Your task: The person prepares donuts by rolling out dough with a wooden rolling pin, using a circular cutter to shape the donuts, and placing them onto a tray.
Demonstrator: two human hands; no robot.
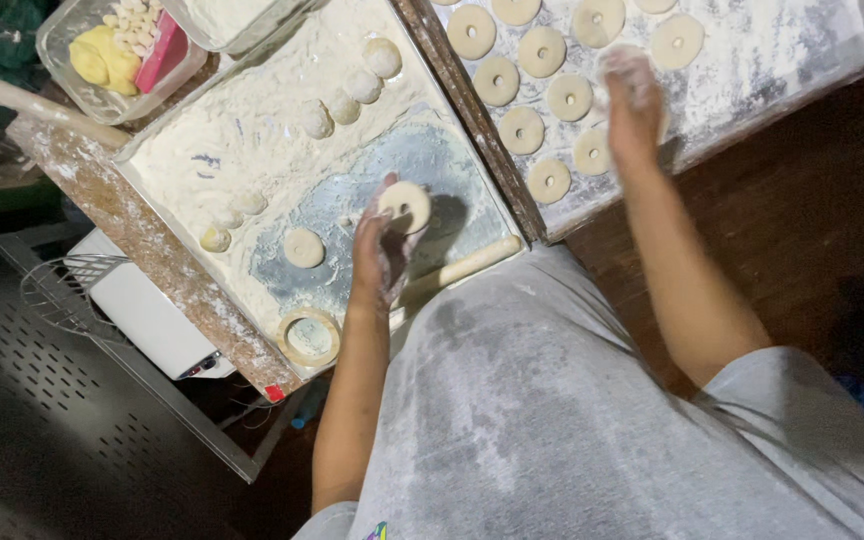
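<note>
My left hand (380, 250) holds a small ring of raw dough (405, 204) above the floured metal work tray (422, 160). A flat round of dough (303, 247) lies on the tray just left of that hand. My right hand (634, 100), dusted with flour and blurred, reaches over the floured board (752, 70) where several dough rings (522, 129) lie in rows. Whether the right hand holds anything is not clear.
Several dough balls (344, 106) sit in the flour at the tray's far side. A round cutter (309, 336) and a rolling pin (457, 268) lie at the near edge. A clear container (112, 55) with dough pieces stands far left, a wire skimmer (67, 290) lower left.
</note>
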